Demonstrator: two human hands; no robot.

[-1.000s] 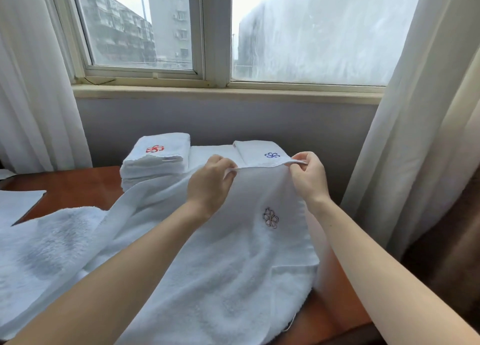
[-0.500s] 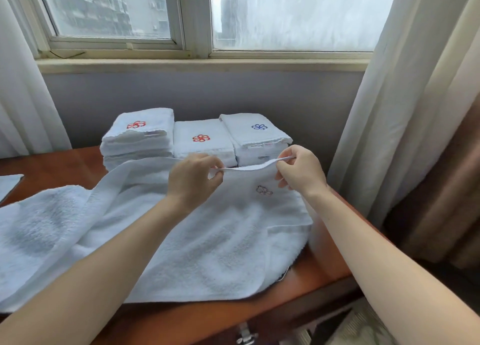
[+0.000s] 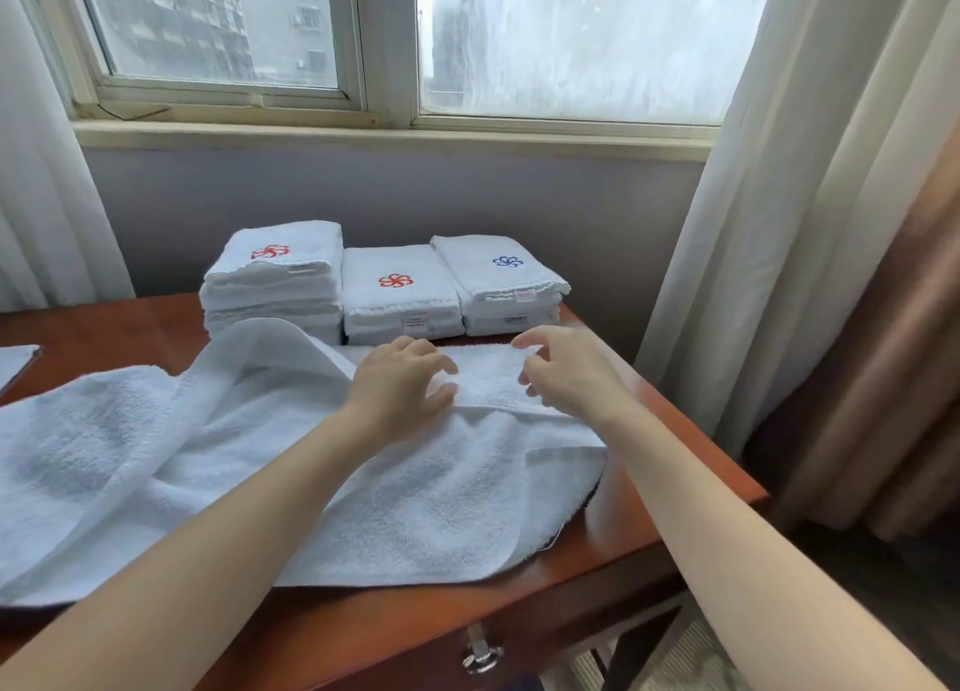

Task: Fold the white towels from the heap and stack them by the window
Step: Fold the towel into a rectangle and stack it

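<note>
So the setup is a reddish-brown wooden table (image 3: 649, 550) pushed up against a grey wall under a window (image 3: 571, 40), with apartment blocks showing through the left pane. There's a sheer white curtain (image 3: 41, 196) on the left. On the right there's another white curtain (image 3: 753, 222) with a brown drape (image 3: 883, 352) beside it. A metal drawer pull (image 3: 480, 654) shows on the near face of the table.

At the far edge of the table, three folded stacks sit side by side, touching. The left stack (image 3: 272, 279) has a red flower logo and is the tallest. The middle stack (image 3: 397, 295) also has a red logo, and the right stack (image 3: 501, 285) has a blue one.

The towel being worked on (image 3: 363, 482) is laid flat just near of those stacks. Its long axis runs left to right across the table, with one short end pointing right, close to the table's right edge. The far edge at that end is folded over into a narrow band. Going left, the towel rises in a ridge and runs into a bigger white terry mass, and it's honestly hard to tell where one towel stops.

The left hand (image 3: 400, 389) sits on the band, fingers spread and a bit bent, not pinching anything. The right hand (image 3: 566, 373) is just to its right over the same band, fingers loose and apart. Can't tell if it's actually touching the cloth.
</note>
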